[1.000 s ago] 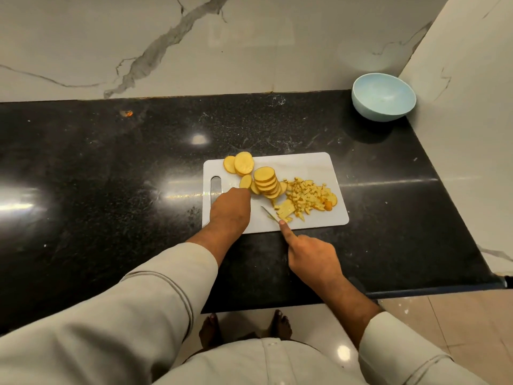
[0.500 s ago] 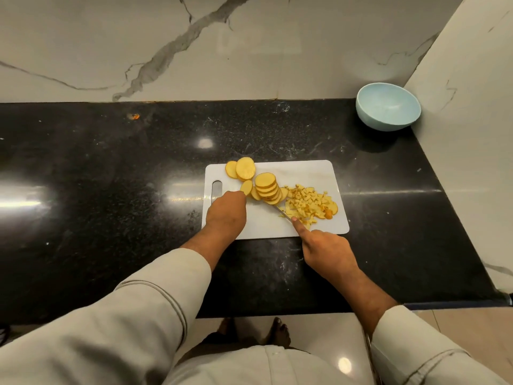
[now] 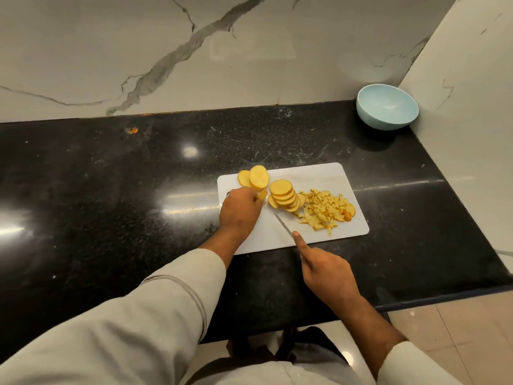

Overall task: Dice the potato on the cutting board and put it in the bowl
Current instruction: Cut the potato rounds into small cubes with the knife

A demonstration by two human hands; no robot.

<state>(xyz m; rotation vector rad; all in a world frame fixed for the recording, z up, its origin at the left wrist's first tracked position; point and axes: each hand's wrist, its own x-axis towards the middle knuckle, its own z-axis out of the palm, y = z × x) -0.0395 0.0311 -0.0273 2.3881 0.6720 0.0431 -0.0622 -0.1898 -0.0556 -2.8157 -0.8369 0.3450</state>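
Potato slices (image 3: 284,195) lie fanned on the board (image 3: 327,173), just right of my left fingers. My left hand (image 3: 241,209) curls over the board's left end and pinches one small slice (image 3: 262,194) at its fingertips. Two more rounds (image 3: 254,177) sit just beyond that hand. My right hand (image 3: 326,269) grips the knife (image 3: 283,224), forefinger stretched along its spine; the blade points away from me toward the fanned slices, its tip just short of them. Diced bits (image 3: 326,211) are heaped right of the blade, beyond my right fingers. The bowl (image 3: 387,107) stands well beyond, in the far right corner of the counter (image 3: 111,190).
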